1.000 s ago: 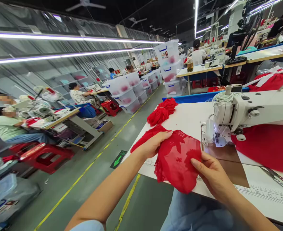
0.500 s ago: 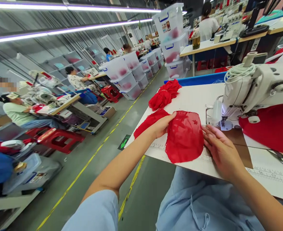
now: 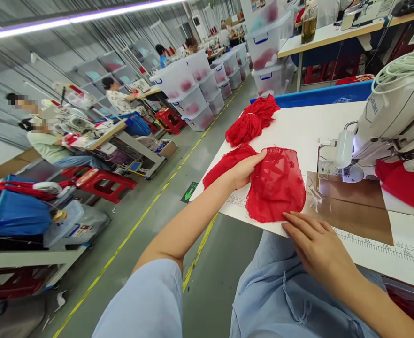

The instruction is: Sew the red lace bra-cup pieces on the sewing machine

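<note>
A red lace piece point(image 3: 276, 185) lies flat on the white sewing table point(image 3: 298, 131), just left of the sewing machine point(image 3: 390, 117). My left hand point(image 3: 244, 170) rests on the lace's left edge, fingers curled over it, with another red fabric piece point(image 3: 224, 164) under the wrist. My right hand point(image 3: 314, 246) lies flat at the table's near edge, fingers stretched out, fingertips touching the lace's lower right corner. It holds nothing.
A bundle of red lace point(image 3: 251, 123) sits farther back on the table. Red cloth point(image 3: 409, 185) lies right of the machine's needle. Stacked clear bins point(image 3: 193, 94) line the aisle point(image 3: 164, 188). Other people sew at tables to the left, by red stools point(image 3: 103, 183).
The lace went from hanging over the table edge in both hands to lying flat on the table. My right hand slid off it toward the near edge. The camera tilted down.
</note>
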The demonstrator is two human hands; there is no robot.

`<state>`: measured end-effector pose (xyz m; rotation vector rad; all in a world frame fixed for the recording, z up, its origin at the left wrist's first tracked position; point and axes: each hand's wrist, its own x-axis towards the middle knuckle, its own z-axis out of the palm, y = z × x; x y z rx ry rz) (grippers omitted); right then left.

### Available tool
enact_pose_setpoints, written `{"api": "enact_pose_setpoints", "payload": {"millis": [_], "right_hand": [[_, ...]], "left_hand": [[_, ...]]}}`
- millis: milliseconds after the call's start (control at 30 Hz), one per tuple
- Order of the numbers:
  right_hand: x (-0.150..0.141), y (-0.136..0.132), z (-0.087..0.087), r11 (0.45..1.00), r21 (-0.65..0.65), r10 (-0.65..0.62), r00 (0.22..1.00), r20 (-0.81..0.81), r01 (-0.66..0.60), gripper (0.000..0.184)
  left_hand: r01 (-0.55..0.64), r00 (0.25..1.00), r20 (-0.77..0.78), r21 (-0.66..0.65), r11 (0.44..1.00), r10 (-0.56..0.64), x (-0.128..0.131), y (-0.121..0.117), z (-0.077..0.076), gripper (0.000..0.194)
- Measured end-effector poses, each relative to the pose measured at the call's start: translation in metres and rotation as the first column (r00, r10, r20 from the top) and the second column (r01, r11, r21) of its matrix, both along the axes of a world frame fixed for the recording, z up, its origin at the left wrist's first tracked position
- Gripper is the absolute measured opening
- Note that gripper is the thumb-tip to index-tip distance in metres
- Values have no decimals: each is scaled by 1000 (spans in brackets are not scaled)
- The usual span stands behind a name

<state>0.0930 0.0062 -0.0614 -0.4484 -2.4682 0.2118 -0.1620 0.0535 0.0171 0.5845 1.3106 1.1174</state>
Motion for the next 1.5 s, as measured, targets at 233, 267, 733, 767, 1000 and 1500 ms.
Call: {"api": "enact_pose_setpoints", "payload": {"millis": [233,267,733,767,1000,1500], "right_hand": [[-2,-13,-9,989,145,-36,998,55,28,42],[-2,-13,-9,990,138,-35,998,57,27,43],[26,-3,27,989,-143,-57,982,-180,31,22],[29,-3,29,980,-181,-122,964,-238,80,20],[39,-14,47,962,-237,-196,949,-245,138,65],[185,44,82,539,-652,-828,479,-293,533,33]], "left_hand": [[-58,994,91,-37,998,61,-4,-1,1,36],[-60,993,99,-39,997,64,-5,-1,0,35],[274,961,-13,165,948,-275,17,-23,10,50],[344,939,-75,188,920,-335,21,-27,15,53],[832,292,-885,47,553,-363,88,-67,45,37],[836,131,-990,83,542,-51,143,-32,19,52]]}}
